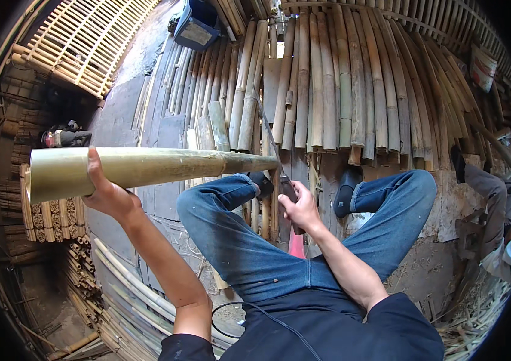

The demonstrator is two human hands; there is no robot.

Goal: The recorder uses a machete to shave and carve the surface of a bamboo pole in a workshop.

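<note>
A thick pale-green bamboo pole (165, 166) lies level across the view in front of me, its wide cut end at the left. My left hand (111, 195) grips it from below near that end, thumb up along the side. My right hand (301, 207) is closed round the dark handle of a long, narrow-bladed knife (269, 129). The blade slants up and away to the left, passing right by the pole's narrow right end; I cannot tell whether they touch. The pole's right end is just above my bent left knee.
Rows of bamboo poles (342, 90) cover the floor ahead. A blue bin (197, 27) stands at the far left, near a slatted bamboo panel (90, 42). Bundled bamboo pieces (60, 219) are stacked at the left. Another person's leg (490, 186) shows at the right, above scattered shavings (478, 319).
</note>
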